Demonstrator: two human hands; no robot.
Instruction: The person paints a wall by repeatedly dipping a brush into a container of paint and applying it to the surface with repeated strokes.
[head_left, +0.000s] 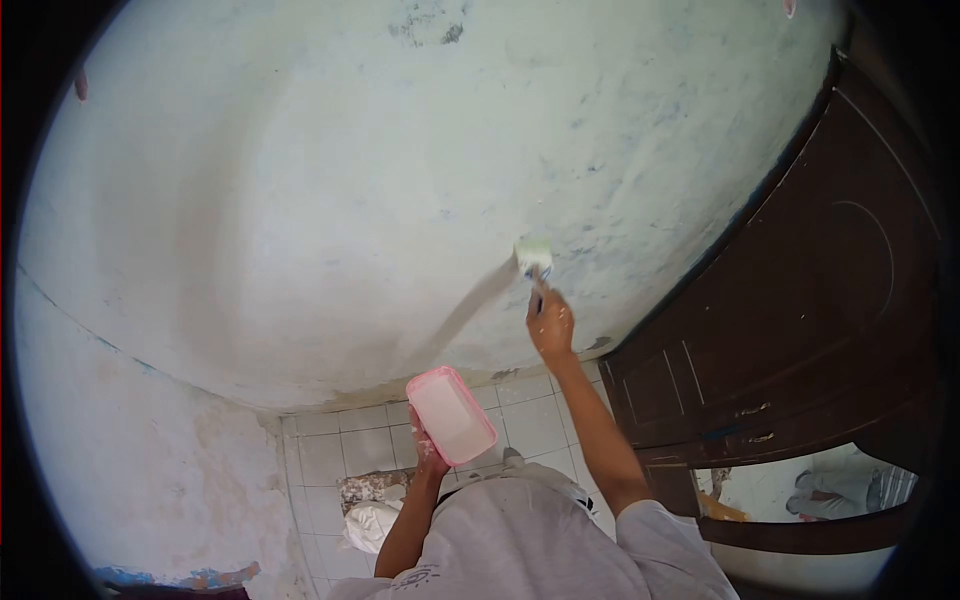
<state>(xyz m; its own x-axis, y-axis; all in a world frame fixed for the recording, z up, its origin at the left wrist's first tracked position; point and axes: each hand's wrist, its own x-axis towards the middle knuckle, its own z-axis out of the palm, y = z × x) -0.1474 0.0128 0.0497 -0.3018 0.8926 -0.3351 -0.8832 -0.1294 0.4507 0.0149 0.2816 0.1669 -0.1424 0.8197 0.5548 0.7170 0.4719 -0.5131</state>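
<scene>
My right hand (551, 325) is closed round the handle of a paint brush (534, 261), whose wide pale head is against the patchy white and pale green wall (350, 200). Lower down and to the left, my left hand (428, 447) holds a pink rectangular tub (452, 416) by its left side. White paint fills much of the tub's inside. White specks mark both hands.
A dark brown wooden cabinet (770, 290) with a mirror (810, 485) stands along the right side. On the white tiled floor (530, 425), a white bag (370, 525) and a stained block (370, 487) lie left of my body. Another wall (150, 460) rises at the left.
</scene>
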